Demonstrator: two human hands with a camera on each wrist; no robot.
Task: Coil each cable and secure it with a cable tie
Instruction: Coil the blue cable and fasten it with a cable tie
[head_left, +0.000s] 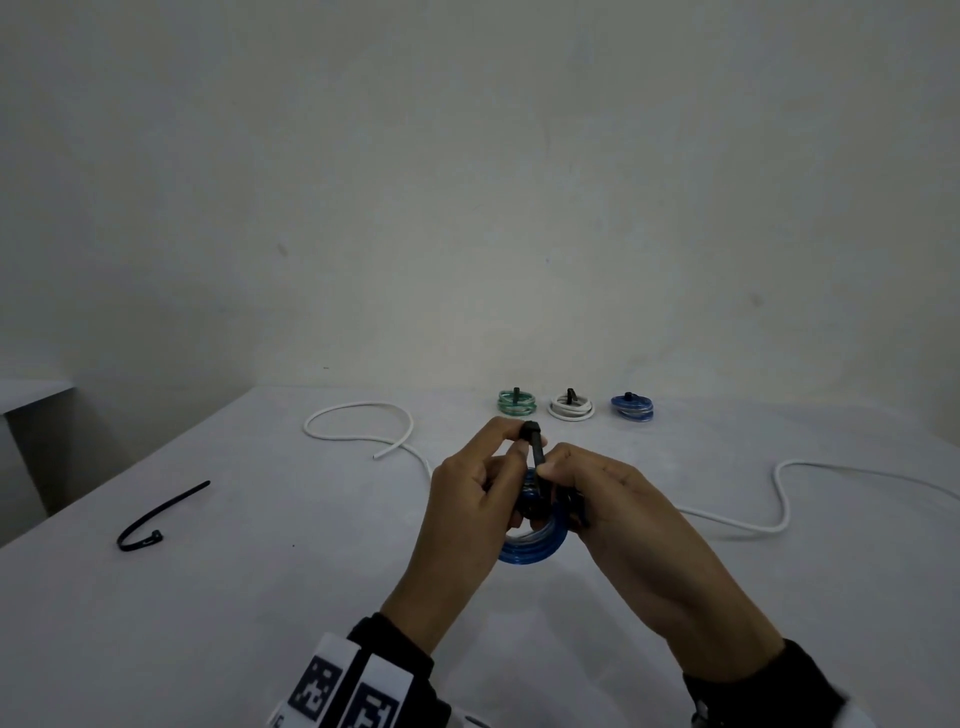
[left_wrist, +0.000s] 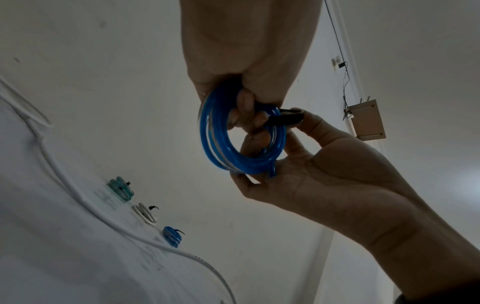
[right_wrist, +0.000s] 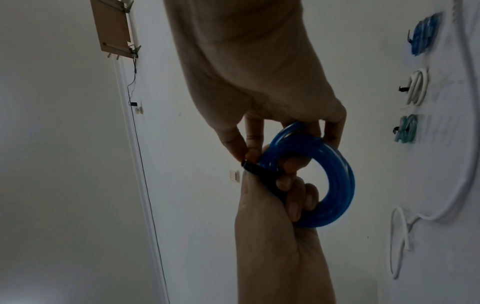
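Note:
I hold a coiled blue cable (head_left: 530, 551) above the white table (head_left: 260, 597), between both hands. A black cable tie (head_left: 535, 452) is wrapped round the coil and sticks up from it. My left hand (head_left: 498, 452) has its fingers curled through the blue coil (right_wrist: 340, 185) and touches the tie's upper end. My right hand (head_left: 566, 473) pinches the tie's strap (right_wrist: 262, 170) between thumb and forefinger, with its other fingers against the coil's rim (left_wrist: 207, 144). The tie's loop round the coil is mostly hidden by fingers.
Three tied coils stand in a row at the table's back: green (head_left: 516, 404), white (head_left: 571, 406), blue (head_left: 632, 408). A loose white cable (head_left: 358, 426) runs behind my hands and off to the right. A spare black tie (head_left: 150, 525) lies near the left edge.

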